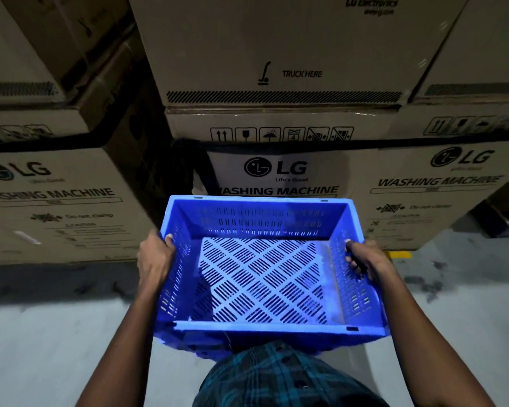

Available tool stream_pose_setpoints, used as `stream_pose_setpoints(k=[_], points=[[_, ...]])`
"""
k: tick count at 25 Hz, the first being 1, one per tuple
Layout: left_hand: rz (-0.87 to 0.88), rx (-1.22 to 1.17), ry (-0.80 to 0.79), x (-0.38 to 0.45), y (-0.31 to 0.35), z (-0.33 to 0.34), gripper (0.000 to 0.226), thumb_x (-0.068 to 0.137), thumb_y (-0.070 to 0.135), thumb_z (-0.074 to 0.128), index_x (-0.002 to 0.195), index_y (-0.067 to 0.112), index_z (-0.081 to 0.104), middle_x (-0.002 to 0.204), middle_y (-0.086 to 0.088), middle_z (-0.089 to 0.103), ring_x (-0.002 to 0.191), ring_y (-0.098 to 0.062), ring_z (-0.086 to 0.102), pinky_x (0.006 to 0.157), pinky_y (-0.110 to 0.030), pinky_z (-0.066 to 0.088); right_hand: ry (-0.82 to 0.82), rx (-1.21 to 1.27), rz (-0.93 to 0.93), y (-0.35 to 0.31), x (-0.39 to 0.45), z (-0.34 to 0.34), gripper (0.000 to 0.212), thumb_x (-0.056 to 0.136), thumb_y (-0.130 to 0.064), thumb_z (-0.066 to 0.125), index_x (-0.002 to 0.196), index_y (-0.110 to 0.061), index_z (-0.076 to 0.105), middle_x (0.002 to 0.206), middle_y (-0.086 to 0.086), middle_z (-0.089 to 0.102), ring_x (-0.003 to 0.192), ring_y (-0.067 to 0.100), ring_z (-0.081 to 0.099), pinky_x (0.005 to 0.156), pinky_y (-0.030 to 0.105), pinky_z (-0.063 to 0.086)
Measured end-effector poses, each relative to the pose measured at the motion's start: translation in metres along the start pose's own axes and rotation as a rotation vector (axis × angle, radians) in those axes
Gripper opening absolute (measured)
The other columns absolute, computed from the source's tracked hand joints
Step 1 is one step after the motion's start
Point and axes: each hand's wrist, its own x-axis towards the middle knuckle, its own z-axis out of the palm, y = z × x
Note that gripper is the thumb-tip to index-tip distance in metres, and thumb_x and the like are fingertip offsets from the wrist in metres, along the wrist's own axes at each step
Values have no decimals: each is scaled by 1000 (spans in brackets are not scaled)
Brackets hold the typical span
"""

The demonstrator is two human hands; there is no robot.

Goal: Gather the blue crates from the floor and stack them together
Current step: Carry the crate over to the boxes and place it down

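The left hand [154,259] grips the left rim of the blue crate [265,277], fingers curled over the edge. The crate is held level, clear of the floor [56,333], in front of the stacked cartons [276,168]. The right hand [361,259] grips the crate's right wall, fingers hooked through it. Risk: a slack grip on either side would tip the crate.

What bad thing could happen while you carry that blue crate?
The blue crate is held out in the air only by the left hand and right hand, each gripping a side wall, so a slipping grip could probably drop or tilt it. It also blocks the view of the floor just ahead, so tripping is possible. The stacked cardboard boxes stand close in front, so the far rim might bump them.
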Motion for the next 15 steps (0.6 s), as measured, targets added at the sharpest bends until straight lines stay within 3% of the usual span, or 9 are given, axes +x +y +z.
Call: stream_pose_setpoints(k=[3, 6, 9, 12, 15], points=[[33, 1, -2, -4, 3, -4, 29, 100, 32, 49, 109, 5, 54, 96, -17, 62, 79, -32, 57, 70, -40, 46, 39, 33, -7, -1, -7, 3, 28, 96, -24, 50, 74, -9, 52, 49, 6, 49, 35, 15, 35, 39, 17, 26], [42, -51, -30, 0, 3, -8, 28, 99, 34, 51, 108, 8, 55, 95, -13, 64, 78, -30, 62, 73, -41, 53, 134, 6, -41, 0, -14, 4, 34, 93, -25, 57, 66, -4, 56, 49, 9, 53, 34, 18, 41, 40, 20, 33], [43, -64, -41, -1, 1, -10, 28, 99, 36, 51, 106, 9, 54, 95, -12, 64, 76, -27, 63, 71, -40, 54, 316, -242, -123, -2, -27, 4, 35, 88, -34, 64, 78, -1, 63, 76, 15, 64, 62, 27, 60, 59, 30, 45], [56, -68, -53, -2, -2, -9, 27, 100, 32, 51, 109, 7, 53, 99, -13, 64, 78, -28, 63, 71, -40, 52, 436, -434, -170, -3, -44, 9, 34, 90, -34, 60, 97, -2, 65, 96, 21, 65, 85, 37, 64, 68, 33, 43], [57, 27, -40, -7, -7, -7, 30, 98, 27, 55, 115, 2, 52, 109, -23, 64, 93, -40, 62, 73, -40, 47, 532, -531, -341, 1, -55, 15, 35, 91, -31, 56, 111, -3, 55, 109, 22, 63, 97, 40, 63, 74, 40, 47]])
